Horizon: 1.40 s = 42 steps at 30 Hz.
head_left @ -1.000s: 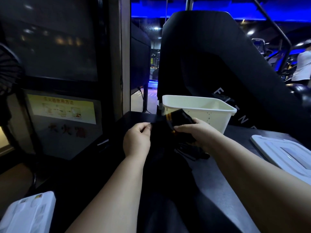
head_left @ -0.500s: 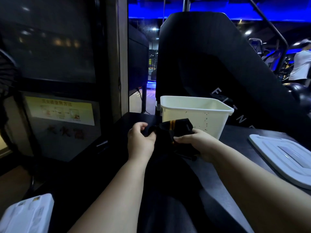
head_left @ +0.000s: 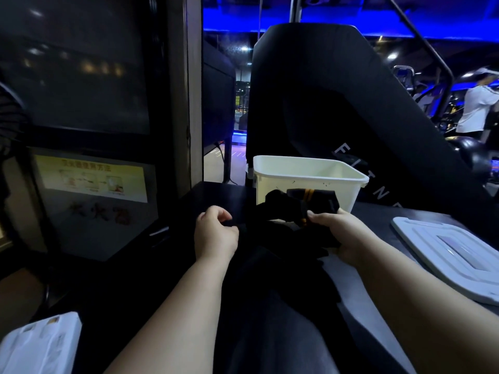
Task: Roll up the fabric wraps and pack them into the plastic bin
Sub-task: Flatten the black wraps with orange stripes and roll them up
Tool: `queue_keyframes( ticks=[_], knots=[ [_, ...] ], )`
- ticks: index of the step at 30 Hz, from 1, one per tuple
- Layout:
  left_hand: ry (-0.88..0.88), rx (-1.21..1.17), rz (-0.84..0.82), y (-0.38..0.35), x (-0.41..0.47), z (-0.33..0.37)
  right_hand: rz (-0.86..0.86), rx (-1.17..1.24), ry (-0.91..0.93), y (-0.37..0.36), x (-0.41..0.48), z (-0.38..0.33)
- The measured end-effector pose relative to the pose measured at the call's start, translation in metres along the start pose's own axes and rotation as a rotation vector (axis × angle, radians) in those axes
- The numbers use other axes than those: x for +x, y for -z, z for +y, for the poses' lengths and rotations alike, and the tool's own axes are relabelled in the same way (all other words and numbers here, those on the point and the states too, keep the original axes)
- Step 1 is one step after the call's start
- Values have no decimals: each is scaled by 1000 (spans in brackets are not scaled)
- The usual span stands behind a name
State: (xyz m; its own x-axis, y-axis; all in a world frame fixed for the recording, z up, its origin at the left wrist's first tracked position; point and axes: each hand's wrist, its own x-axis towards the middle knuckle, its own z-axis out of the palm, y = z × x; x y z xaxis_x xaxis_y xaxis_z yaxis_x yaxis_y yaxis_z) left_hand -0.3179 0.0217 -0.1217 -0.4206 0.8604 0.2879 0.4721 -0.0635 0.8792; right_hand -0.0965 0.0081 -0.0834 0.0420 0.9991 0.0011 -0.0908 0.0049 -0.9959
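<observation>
The wrap (head_left: pixel 305 205) is held up between both hands just in front of the bin (head_left: pixel 347 194), its bunched end almost against the bin's near wall. The bunch lies roughly crosswise, from one hand to the other. The loose tail runs back along the tabletop (head_left: pixel 378 213) towards the person.

The right hand (head_left: pixel 341 234) has a closed grip on the bunched end, with the thumb pressed beside the orange stripes. The left hand (head_left: pixel 216 230) has its fingers and thumb curled together at the wrap's other edge. It seems to be pinching the cloth, though black on black makes the contact hard to read.

The bin opening lies beyond and slightly above the grip, and the right hand is the nearer one to it. Most of the wrap still looks unrolled, so I judge rolling comes before packing.

The wrap is soft black cloth, crumpled rather than neatly coiled, with thin orange bands near the end. The bin's white lid (head_left: pixel 445 249) lies off to the right.
</observation>
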Motion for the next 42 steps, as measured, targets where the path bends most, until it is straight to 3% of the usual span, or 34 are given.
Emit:
queue_keyframes(
  ticks=[3, 6, 8, 11, 13, 17, 20, 23, 28, 34, 39, 42],
  knots=[
    [-66, 159, -35, -2, -8, 3, -8, -27, 29, 9, -3, 1],
    [-296, 161, -57, -5, -15, 12, 3, -80, 75, 13, -5, 4],
    [-371, 59, -234, -8, -21, 19, 5, -91, 94, 14, -7, 7],
    [-367, 250, -490, -14, -28, 18, -18, -95, 104, 11, -10, 13],
    [-319, 308, -553, -15, -29, 16, -21, -114, 119, 8, -10, 17],
    [-237, 122, -566, -14, -32, 21, -5, -160, 165, 3, -8, 25],
    [-193, -51, -488, -13, -33, 25, 13, -191, 206, -1, -6, 27],
    [-181, -76, -414, -12, -31, 25, 57, -169, 255, -3, -4, 22],
    [-292, 284, -576, -20, -30, 9, 129, -76, 374, 11, -12, -8],
    [-424, 537, -549, -18, -34, 6, 115, -16, 386, 54, -44, -45],
    [-280, 244, -403, -17, -49, 28, 23, -120, 225, 86, -89, -53],
    [-243, -102, -560, -17, -72, 61, -25, -233, 92, 101, -113, -51]
  ],
)
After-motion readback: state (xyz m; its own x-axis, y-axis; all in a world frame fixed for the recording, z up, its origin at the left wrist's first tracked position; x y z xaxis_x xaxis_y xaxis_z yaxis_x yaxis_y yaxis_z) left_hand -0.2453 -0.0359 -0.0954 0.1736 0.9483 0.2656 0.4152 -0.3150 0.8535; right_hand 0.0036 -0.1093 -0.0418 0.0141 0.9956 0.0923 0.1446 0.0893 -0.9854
